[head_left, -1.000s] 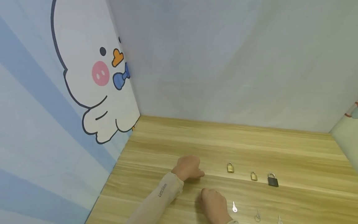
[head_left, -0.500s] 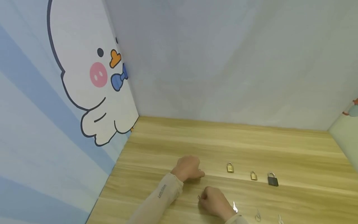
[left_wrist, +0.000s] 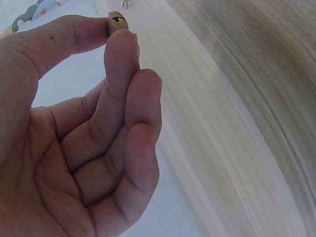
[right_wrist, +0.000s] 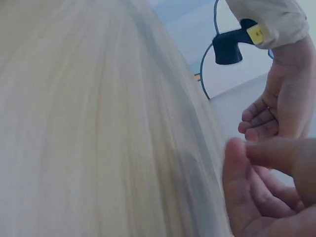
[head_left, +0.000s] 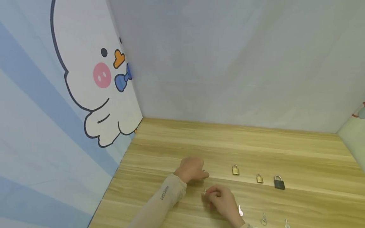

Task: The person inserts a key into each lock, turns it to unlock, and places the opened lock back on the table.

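Padlock [left_wrist: 118, 20] in L grip [head_left: 191, 168]; R grip [head_left: 222, 199] nearer now

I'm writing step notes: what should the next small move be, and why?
Probably ease the right hand toward the left hand, lining up the small metallic piece it pinches with the keyhole. The left hand pinches a brass lock with its keyhole exposed, and the hands are close but apart. The piece may be a key, too small to be sure.
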`<move>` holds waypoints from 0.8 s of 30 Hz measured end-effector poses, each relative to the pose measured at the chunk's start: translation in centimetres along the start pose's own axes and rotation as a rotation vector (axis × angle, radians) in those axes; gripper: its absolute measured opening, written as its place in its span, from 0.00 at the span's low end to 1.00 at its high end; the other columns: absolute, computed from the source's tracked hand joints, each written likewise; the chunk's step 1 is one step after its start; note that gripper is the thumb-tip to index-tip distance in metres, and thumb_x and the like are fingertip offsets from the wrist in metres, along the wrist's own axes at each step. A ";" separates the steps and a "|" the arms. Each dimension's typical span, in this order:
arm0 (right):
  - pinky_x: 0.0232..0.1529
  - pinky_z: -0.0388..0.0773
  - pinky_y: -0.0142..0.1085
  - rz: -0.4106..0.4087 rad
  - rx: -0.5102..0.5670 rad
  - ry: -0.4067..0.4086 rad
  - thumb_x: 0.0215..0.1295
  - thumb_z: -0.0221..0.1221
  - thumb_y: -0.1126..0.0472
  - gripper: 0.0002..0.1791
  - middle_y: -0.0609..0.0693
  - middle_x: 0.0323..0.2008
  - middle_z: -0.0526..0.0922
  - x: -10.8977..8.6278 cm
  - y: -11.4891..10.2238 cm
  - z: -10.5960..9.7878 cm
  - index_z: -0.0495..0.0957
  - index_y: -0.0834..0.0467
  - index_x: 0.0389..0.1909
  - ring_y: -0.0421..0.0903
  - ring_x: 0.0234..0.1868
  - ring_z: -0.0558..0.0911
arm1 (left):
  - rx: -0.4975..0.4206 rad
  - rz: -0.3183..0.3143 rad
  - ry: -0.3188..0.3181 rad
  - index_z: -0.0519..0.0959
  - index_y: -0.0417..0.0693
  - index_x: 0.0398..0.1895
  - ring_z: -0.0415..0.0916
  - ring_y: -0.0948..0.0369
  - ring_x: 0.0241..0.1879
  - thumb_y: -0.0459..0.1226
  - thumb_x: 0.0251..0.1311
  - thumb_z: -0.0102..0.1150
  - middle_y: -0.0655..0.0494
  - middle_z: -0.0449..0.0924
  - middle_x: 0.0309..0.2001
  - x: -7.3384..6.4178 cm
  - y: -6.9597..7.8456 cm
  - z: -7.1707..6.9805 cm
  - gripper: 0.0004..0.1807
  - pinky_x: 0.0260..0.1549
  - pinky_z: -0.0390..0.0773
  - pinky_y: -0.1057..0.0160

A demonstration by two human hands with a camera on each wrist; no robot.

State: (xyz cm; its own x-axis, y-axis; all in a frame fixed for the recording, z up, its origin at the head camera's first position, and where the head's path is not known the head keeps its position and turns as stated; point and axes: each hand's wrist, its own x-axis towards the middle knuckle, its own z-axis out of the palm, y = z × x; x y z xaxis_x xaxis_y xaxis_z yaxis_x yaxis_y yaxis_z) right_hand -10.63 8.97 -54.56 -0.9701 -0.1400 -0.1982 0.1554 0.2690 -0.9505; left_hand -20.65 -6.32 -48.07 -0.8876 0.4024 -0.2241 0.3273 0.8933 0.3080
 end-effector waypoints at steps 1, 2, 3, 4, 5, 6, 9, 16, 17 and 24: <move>0.29 0.81 0.35 0.007 0.031 0.042 0.65 0.63 0.63 0.09 0.52 0.28 0.86 0.0 0.0 0.2 0.81 0.65 0.40 0.48 0.26 0.84 | 0.001 0.000 0.003 0.60 0.54 0.11 0.48 0.69 0.10 0.48 0.56 0.68 0.66 0.51 0.09 0.0 0.0 0.0 0.28 0.10 0.51 0.71; 0.30 0.82 0.35 0.014 0.071 0.077 0.65 0.64 0.63 0.10 0.53 0.29 0.86 0.1 0.0 0.3 0.81 0.65 0.41 0.49 0.26 0.85 | 0.003 -0.001 0.001 0.60 0.54 0.11 0.48 0.69 0.11 0.49 0.56 0.68 0.66 0.51 0.09 0.0 0.0 0.0 0.28 0.10 0.51 0.71; 0.31 0.82 0.35 0.019 0.105 0.110 0.65 0.65 0.62 0.10 0.54 0.30 0.86 0.1 0.0 0.4 0.81 0.65 0.41 0.50 0.27 0.85 | 0.004 -0.001 0.001 0.60 0.54 0.11 0.48 0.69 0.11 0.49 0.56 0.68 0.66 0.52 0.09 0.0 0.1 0.1 0.28 0.10 0.51 0.71; 0.32 0.83 0.35 0.023 0.134 0.137 0.65 0.65 0.62 0.10 0.55 0.31 0.87 0.2 0.0 0.5 0.81 0.65 0.41 0.50 0.28 0.86 | 0.004 -0.003 -0.005 0.60 0.54 0.12 0.48 0.69 0.11 0.49 0.56 0.68 0.65 0.52 0.10 0.0 0.1 0.1 0.28 0.10 0.51 0.71; 0.33 0.83 0.36 0.022 0.156 0.160 0.65 0.65 0.62 0.10 0.56 0.32 0.87 0.2 -0.1 0.6 0.81 0.65 0.41 0.51 0.29 0.86 | 0.006 -0.003 -0.007 0.60 0.54 0.12 0.48 0.69 0.11 0.49 0.57 0.68 0.65 0.52 0.10 0.1 0.2 0.1 0.28 0.10 0.51 0.71; 0.34 0.83 0.36 0.018 0.177 0.177 0.65 0.65 0.63 0.10 0.57 0.33 0.87 0.2 -0.1 0.7 0.81 0.66 0.41 0.52 0.29 0.86 | 0.011 -0.004 -0.012 0.60 0.54 0.12 0.48 0.69 0.11 0.49 0.57 0.68 0.65 0.52 0.10 0.1 0.2 0.1 0.28 0.10 0.51 0.71; 0.35 0.84 0.36 0.002 0.221 0.210 0.66 0.65 0.65 0.09 0.60 0.36 0.87 0.3 -0.2 0.9 0.81 0.67 0.41 0.53 0.31 0.87 | 0.013 -0.003 -0.028 0.60 0.54 0.12 0.48 0.69 0.10 0.49 0.57 0.67 0.65 0.52 0.09 0.1 0.4 0.2 0.28 0.10 0.51 0.71; 0.35 0.84 0.37 -0.017 0.278 0.241 0.66 0.63 0.68 0.09 0.62 0.37 0.86 0.5 -0.5 1.1 0.79 0.71 0.43 0.54 0.32 0.87 | -0.003 0.010 -0.049 0.59 0.53 0.11 0.47 0.69 0.09 0.48 0.58 0.67 0.65 0.51 0.08 0.1 0.6 0.1 0.28 0.09 0.50 0.72; 0.35 0.84 0.37 -0.017 0.283 0.243 0.66 0.63 0.68 0.09 0.62 0.37 0.86 0.5 -0.5 1.1 0.79 0.71 0.43 0.54 0.32 0.87 | -0.007 0.012 -0.052 0.60 0.53 0.11 0.47 0.69 0.09 0.48 0.59 0.67 0.65 0.51 0.08 0.1 0.6 0.1 0.28 0.09 0.50 0.72; 0.34 0.84 0.38 -0.038 0.283 0.242 0.65 0.63 0.70 0.08 0.62 0.35 0.86 0.7 -0.5 1.3 0.79 0.71 0.41 0.53 0.30 0.87 | 0.007 0.016 -0.052 0.61 0.53 0.10 0.47 0.69 0.08 0.47 0.57 0.66 0.66 0.52 0.07 0.0 0.8 -0.2 0.27 0.09 0.50 0.72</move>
State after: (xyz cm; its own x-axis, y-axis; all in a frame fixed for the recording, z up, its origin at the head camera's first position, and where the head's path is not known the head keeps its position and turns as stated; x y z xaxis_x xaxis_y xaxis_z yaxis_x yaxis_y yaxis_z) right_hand -11.10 7.51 -54.58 -0.9869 0.0933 -0.1313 0.1309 -0.0104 -0.9913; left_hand -20.48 -5.60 -47.64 -0.8644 0.4263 -0.2666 0.3437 0.8880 0.3055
